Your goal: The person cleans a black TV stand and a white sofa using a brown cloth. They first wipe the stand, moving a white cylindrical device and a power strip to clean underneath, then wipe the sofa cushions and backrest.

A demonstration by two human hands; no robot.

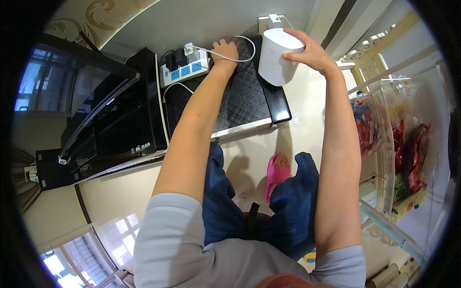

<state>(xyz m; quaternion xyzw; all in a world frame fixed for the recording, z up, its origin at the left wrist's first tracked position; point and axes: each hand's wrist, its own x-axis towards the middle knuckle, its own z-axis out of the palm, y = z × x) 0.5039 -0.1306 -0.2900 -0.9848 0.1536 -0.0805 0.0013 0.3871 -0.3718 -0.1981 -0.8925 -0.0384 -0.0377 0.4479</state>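
My right hand [309, 54] grips the top of a white rounded speaker-like device [278, 60] with a dotted lower side. The thumb is on its front and the fingers are over the far rim. It is tilted at the right end of a black, dark-patterned cabinet top [245, 98]. My left hand [224, 51] lies palm down at the back of that top, fingers apart. A white cable [250, 53] loops over its wrist. Whether anything thin is under the fingers cannot be made out. Left of it sits a white and blue power strip [185, 69] with black and white plugs.
A black television [91, 81] stands at the left on a glossy black unit [139, 115]. A white plug [274, 21] is in the wall socket behind the device. At the right, a clear rack [384, 125] holds red packets. My foot wears a pink slipper [272, 180].
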